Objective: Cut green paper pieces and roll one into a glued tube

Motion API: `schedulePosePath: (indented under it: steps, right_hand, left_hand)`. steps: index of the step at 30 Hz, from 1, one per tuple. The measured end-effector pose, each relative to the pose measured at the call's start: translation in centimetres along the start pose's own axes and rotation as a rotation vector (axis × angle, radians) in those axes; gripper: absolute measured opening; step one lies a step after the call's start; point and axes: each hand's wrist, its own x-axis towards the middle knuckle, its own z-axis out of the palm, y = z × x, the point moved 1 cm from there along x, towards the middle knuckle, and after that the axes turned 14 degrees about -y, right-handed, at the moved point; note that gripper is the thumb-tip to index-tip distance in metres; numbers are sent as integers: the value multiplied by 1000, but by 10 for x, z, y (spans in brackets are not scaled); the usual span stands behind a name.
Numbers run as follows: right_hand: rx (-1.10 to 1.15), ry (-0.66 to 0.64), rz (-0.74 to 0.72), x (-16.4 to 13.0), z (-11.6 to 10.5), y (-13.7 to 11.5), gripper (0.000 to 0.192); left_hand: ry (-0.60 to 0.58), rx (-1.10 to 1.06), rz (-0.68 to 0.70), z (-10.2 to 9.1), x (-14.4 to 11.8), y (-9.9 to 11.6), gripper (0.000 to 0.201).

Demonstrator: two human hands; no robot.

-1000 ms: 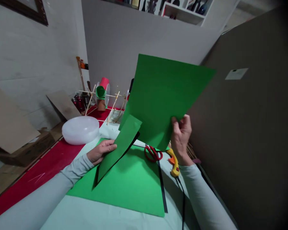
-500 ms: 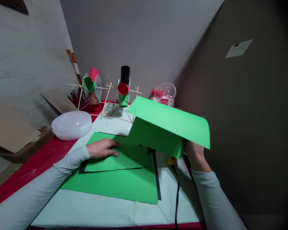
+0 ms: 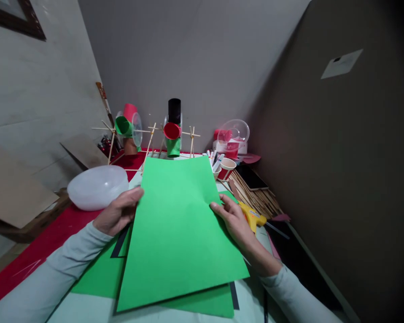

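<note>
A large green paper sheet (image 3: 178, 233) is held flat over the table, above other green sheets (image 3: 97, 276) and a black strip (image 3: 234, 300). My left hand (image 3: 119, 213) grips its left edge, thumb on top. My right hand (image 3: 234, 222) grips its right edge, thumb resting on the paper. Both sleeves are light grey. Whatever lies under the top sheet is hidden.
A white plastic bowl (image 3: 97, 186) sits at the left on red cloth (image 3: 37, 255). Stick-and-cup models (image 3: 170, 132) stand at the back. A yellow glue gun (image 3: 252, 217), wooden sticks (image 3: 256, 195), a red cup of markers (image 3: 225, 168) and a clear container (image 3: 232, 134) lie at the right beside a grey wall.
My right hand swung the big green sheet down from upright to flat over the table. My left hand put the smaller piece down and took the sheet's left edge.
</note>
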Motion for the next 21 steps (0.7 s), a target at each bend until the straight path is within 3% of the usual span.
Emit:
schedulePosePath:
  steps: [4,10,16,18,21]
  right_hand:
    - [28,-20,44,-4,5,-3,29]
    - [68,-30,104,-7,6,0,34]
    - [136,-22,93,-7,2,1,75]
    - [89,-7,5,-7,0,-4,72]
    - [-21,-23,-98,-9,-1,-14,47]
  left_hand:
    - [-25,8,-102,6,0,-12,46]
    - [-36,-22,-137,4,-1,-12,50]
    - [-44,-66,-177,1,0,-15,52]
    - [-37,-85,-171,0,1,-16,52]
    - [-16,-110,-138,-3,4,-17,51]
